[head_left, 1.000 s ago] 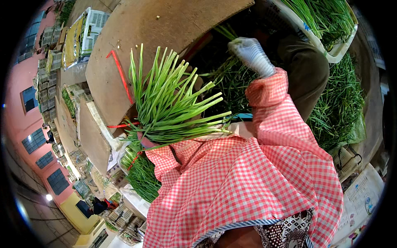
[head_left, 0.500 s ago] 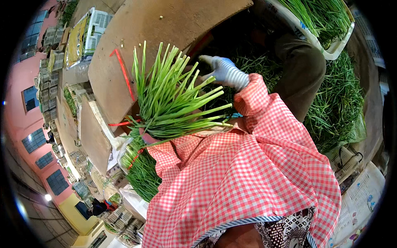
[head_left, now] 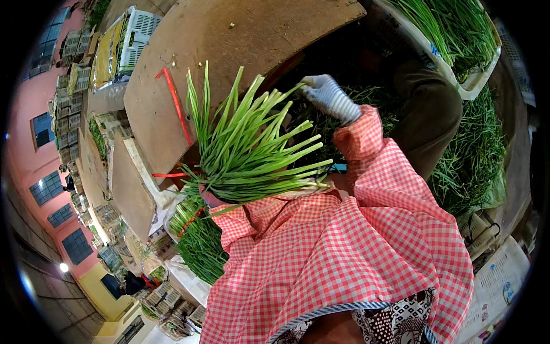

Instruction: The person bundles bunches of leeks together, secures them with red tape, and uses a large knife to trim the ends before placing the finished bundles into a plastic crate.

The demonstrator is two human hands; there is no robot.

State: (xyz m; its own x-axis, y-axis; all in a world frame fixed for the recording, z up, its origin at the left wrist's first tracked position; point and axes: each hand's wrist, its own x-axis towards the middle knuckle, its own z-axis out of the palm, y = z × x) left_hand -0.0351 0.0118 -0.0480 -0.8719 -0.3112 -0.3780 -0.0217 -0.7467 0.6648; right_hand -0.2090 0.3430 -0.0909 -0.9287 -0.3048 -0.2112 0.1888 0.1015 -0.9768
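A fanned bunch of green chives is held in front of my chest, its pale cut ends spreading up and to the right. My left hand is closed around the bunch's lower left; leaves hide most of its fingers. In a striped grey-white glove, my right hand pinches the tip of one stalk at the upper right of the bunch. A red tie strip shows by the bunch's left side. Another red strip lies on the brown board behind the bunch.
Below my left arm lies a red-tied chive bundle. Loose greens are heaped at the right, beneath a white crate full of chives. A white crate stands at the far left, and stacked crates line the pink wall.
My right hand has gone from spread fingers to a pinch on a stalk tip. The bunch has shifted slightly right in view, still in my left hand.
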